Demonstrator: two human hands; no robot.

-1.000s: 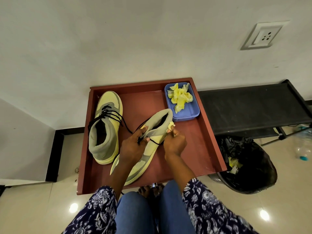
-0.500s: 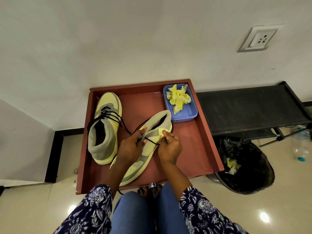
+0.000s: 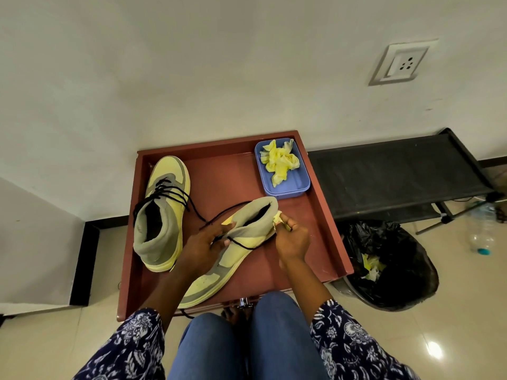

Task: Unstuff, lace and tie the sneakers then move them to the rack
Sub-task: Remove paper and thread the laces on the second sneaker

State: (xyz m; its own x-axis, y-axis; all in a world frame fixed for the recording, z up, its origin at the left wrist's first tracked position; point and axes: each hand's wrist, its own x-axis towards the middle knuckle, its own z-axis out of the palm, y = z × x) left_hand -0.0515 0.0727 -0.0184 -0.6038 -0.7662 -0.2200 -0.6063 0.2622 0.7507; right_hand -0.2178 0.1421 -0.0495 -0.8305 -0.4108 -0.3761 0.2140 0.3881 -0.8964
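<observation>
Two yellow-and-grey sneakers lie on a red-brown tray table (image 3: 326, 215). The left sneaker (image 3: 164, 212) stands upright with loose black laces. The right sneaker (image 3: 233, 250) lies tilted, its grey collar pointing away from me. My left hand (image 3: 204, 245) grips this sneaker at its middle, over a black lace (image 3: 241, 244). My right hand (image 3: 292, 237) pinches a scrap of yellow paper (image 3: 277, 216) at the collar's edge. A black rack (image 3: 395, 174) stands to the right of the table.
A blue plastic tray (image 3: 299, 185) at the table's far right corner holds crumpled yellow paper (image 3: 279, 161). A bin lined with a black bag (image 3: 392, 264) sits on the floor under the rack's near end. A plastic bottle (image 3: 482, 231) stands at far right. My knees are below the table.
My right hand has moved right, drawing the yellow paper out from the collar of the tilted sneaker. My left hand keeps its hold on the shoe.
</observation>
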